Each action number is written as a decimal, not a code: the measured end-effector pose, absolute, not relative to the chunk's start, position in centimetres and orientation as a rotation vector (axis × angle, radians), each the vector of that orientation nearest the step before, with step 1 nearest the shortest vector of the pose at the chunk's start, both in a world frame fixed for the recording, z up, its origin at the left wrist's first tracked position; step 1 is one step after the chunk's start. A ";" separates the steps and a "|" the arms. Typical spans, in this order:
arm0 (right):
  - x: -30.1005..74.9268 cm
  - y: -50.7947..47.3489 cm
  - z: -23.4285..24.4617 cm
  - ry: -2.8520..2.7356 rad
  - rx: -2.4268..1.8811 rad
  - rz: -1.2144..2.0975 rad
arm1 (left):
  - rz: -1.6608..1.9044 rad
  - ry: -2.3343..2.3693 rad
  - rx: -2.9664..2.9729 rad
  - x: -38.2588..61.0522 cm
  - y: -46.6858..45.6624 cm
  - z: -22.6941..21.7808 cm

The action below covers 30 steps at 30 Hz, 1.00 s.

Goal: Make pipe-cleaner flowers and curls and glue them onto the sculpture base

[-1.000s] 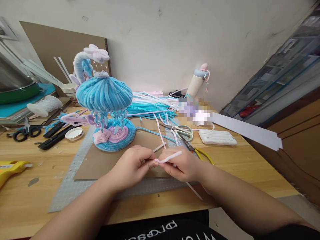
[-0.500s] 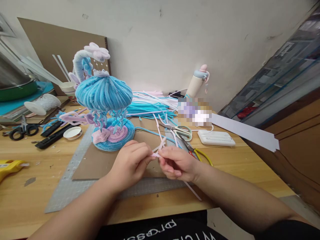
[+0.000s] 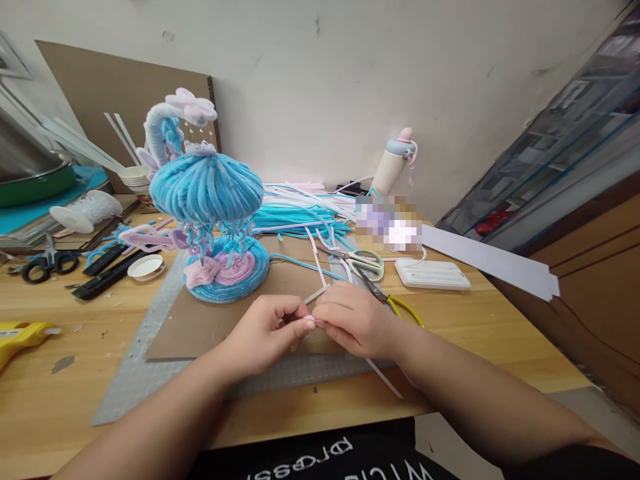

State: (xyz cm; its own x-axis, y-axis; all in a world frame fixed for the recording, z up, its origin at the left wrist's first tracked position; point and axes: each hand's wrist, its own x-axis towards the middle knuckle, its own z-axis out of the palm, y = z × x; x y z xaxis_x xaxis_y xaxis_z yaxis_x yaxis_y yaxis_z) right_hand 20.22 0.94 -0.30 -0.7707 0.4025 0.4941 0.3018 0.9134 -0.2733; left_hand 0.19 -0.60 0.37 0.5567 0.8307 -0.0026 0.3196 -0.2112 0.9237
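Observation:
My left hand [image 3: 263,337] and my right hand [image 3: 357,320] meet over the brown cardboard. Between their fingertips they pinch a small piece of pale pink pipe cleaner [image 3: 311,319]. Most of this piece is hidden behind the fingers. Beyond my left hand stands a fuzzy jellyfish-shaped ornament [image 3: 207,187], its blue ribbed dome above a round blue base [image 3: 257,267] with a pink swirl. A loose pink pipe cleaner [image 3: 316,257] lies past my hands, and another pale strip [image 3: 384,380] reaches out below my right wrist.
Bundles of blue and pink pipe cleaners [image 3: 295,217] lie behind. Light-handled scissors [image 3: 365,265] and yellow-handled pliers [image 3: 407,310] are at right, near a white power bank [image 3: 433,275]. Black scissors [image 3: 50,260], a black cutter [image 3: 107,275] and a yellow glue gun [image 3: 23,337] lie left.
My right hand has turned over so its back faces up, and its fingers have closed nearer the left fingertips. The pink ends that stuck up between the hands are now mostly covered.

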 end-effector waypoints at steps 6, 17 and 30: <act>19.2 -0.4 -0.4 -2.072 -0.752 1.186 | 0.759 0.850 2.274 0.1 -0.7 0.0; 19.2 0.8 -1.4 -1.498 -0.834 1.963 | 0.855 0.959 2.270 -0.1 -0.5 -0.1; 20.0 0.4 -0.6 -2.425 -0.426 0.417 | 0.660 0.808 1.424 0.5 -0.9 -0.2</act>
